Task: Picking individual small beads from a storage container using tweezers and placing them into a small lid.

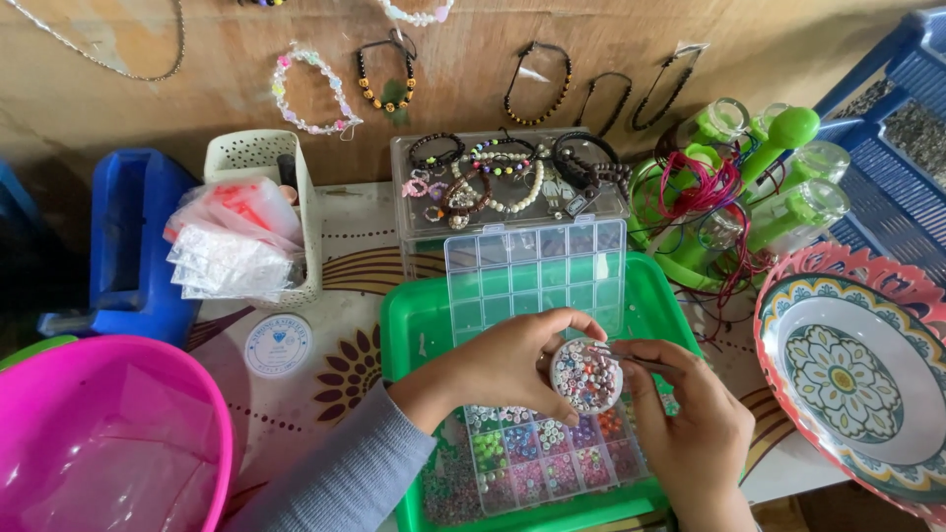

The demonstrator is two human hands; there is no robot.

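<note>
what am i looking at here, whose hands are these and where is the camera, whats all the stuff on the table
There is no machine here: a camera worn on a person's head looks down at their own two bare hands. The left hand holds a small round container of beads. The right hand reaches to it with a thin tool in its fingers. Under the hands a compartment bead box, lid open, sits in a green tray. Behind it a clear box carries finished bracelets, and more hang on the wall. To the left are a pink bowl, a white basket of plastic bags and a round white lid. To the right are a patterned plate and a green stand with red cord.
</note>
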